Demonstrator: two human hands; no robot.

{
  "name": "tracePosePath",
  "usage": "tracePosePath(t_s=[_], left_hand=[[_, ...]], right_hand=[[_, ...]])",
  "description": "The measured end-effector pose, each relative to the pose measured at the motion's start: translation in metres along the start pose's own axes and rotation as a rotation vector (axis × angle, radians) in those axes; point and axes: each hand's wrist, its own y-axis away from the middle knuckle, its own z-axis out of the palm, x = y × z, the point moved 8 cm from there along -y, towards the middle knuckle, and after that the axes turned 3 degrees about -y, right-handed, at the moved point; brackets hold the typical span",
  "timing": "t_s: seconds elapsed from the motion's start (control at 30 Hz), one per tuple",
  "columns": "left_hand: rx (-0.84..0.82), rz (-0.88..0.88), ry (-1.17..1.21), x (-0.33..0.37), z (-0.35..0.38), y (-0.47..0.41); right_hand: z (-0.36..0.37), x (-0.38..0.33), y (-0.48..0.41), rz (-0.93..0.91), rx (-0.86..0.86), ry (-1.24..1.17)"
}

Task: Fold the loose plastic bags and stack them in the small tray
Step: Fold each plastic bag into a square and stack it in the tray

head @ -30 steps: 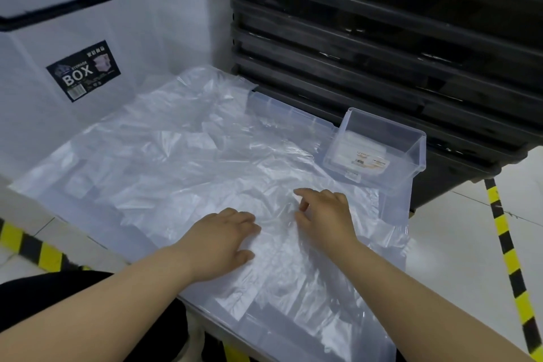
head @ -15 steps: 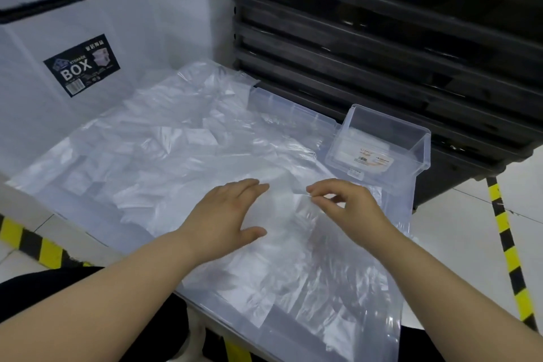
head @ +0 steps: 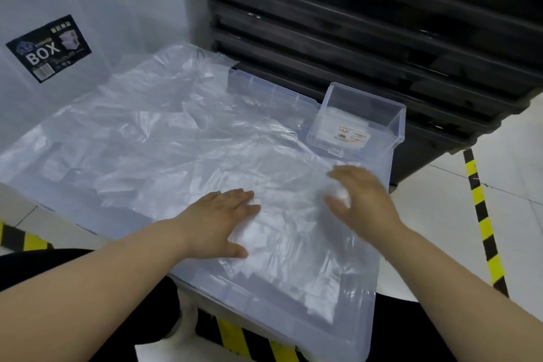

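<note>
Several loose clear plastic bags lie spread in a crumpled layer over a large clear plastic lid. The small clear tray stands at the lid's far right corner, with a flat labelled packet inside. My left hand presses flat, fingers straight, on a bag near the front. My right hand is blurred. It hovers over the same bag's right side, below the tray, with fingers and thumb spread and a bright bit of plastic under them.
Black stacked crates rise directly behind the tray. A big clear storage box with a "BOX" label stands at the back left. Yellow-black floor tape runs along the right, over white tiles.
My right hand let go of the bag edge it pinched and moved right and toward me, fingers now spread. My left hand slid slightly back and lies flatter on the bag.
</note>
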Motion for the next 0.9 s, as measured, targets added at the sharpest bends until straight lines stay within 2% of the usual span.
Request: tracePosePath(t_s=[0.1,0.17,0.2,0.33,0.57,0.73,0.8,0.9], left_hand=[[0.002,-0.008,-0.010,0.001,0.002,0.000],[0.008,-0.013,-0.017,0.001,0.001,0.000],[0.011,-0.014,-0.022,0.001,0.001,0.001],[0.027,-0.014,-0.029,0.003,-0.002,0.001],[0.012,0.066,-0.054,0.014,0.001,0.011],[0.109,0.103,-0.115,0.029,0.001,0.015],[0.161,0.078,-0.128,0.031,-0.002,0.015],[0.294,0.126,-0.103,0.036,-0.012,0.016]], right_hand=[[0.028,-0.062,0.030,-0.291,-0.218,0.029],[0.042,-0.083,0.050,-0.316,-0.385,0.008],[0.046,-0.088,0.058,-0.319,-0.394,0.018],[0.051,-0.091,0.068,-0.308,-0.282,0.045],[0.046,-0.086,0.062,-0.290,-0.234,0.086],[0.050,-0.088,0.058,-0.304,-0.185,0.134],[0.042,-0.082,0.053,-0.232,-0.128,0.051],[0.043,-0.068,0.048,-0.082,-0.224,-0.137]])
